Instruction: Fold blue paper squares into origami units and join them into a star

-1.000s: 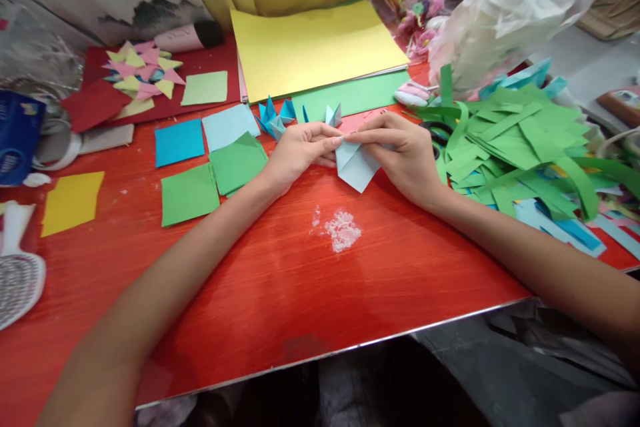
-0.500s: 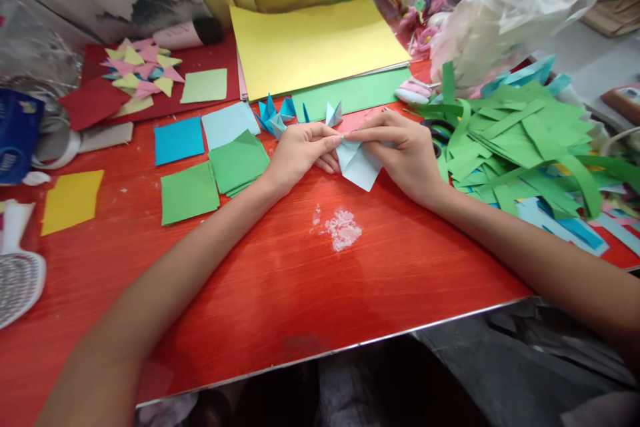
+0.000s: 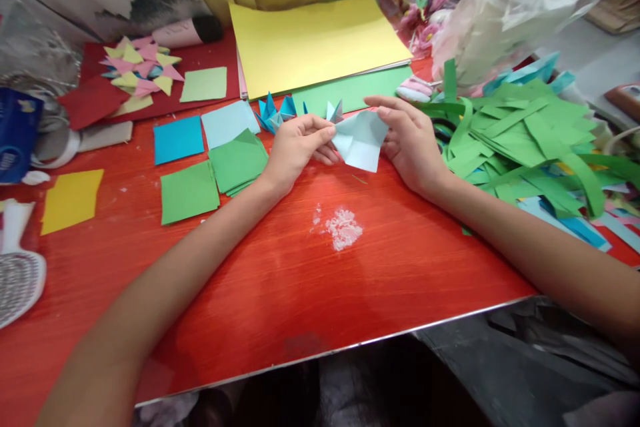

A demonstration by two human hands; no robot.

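A pale blue folded paper square is lifted just off the red table, between both hands. My left hand pinches its left corner with thumb and fingers closed. My right hand holds its right edge, fingers curled behind the sheet and the forefinger stretched along the top. Small folded blue paper points lie just behind my left hand.
Green squares, a blue square, a yellow square and a heap of pink and yellow triangles lie at left. Yellow sheets sit at the back. Green strips pile at right beside a plastic bag.
The pale blue paper has been raised off the table and partly unfolded. My right hand opened from pressing the fold to holding the sheet's right edge.
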